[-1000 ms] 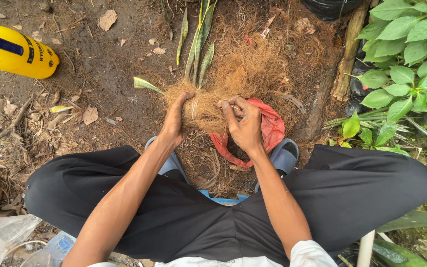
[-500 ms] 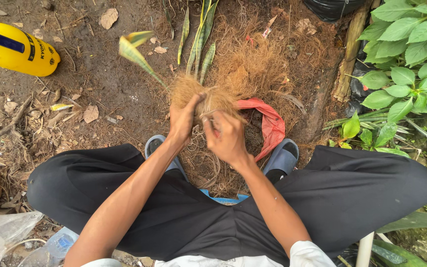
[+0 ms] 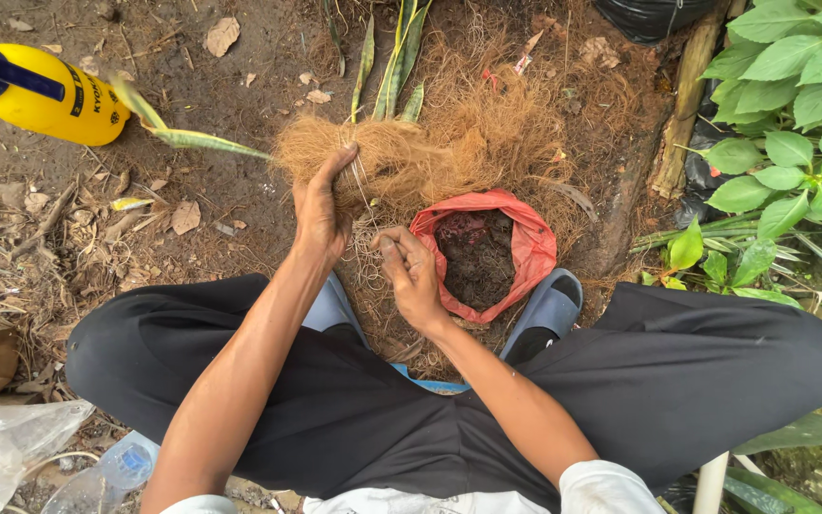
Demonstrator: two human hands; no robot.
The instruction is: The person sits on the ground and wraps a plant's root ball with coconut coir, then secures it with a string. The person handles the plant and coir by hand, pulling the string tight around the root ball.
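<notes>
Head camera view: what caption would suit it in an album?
Squatting person's left hand grips a coconut-fibre bundle while the right hand pulls thin strands beside a red bag of dark soil.

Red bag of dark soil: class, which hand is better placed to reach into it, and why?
Probably the right hand: it sits just beside the red bag, pinching only thin fibres. The left hand is farther away and grips the fibre-wrapped plant bundle.

1. We see a red plastic bag (image 3: 525,228) at centre, open-mouthed, dark soil inside.
2. Yellow spray bottle (image 3: 54,95) top left, blue pump part, dark printed label.
3. Clear crumpled plastic bag (image 3: 2,457) bottom left, clear plastic bottle (image 3: 107,471) just beside it.
4. Black plastic bag (image 3: 658,14) at top edge.
</notes>
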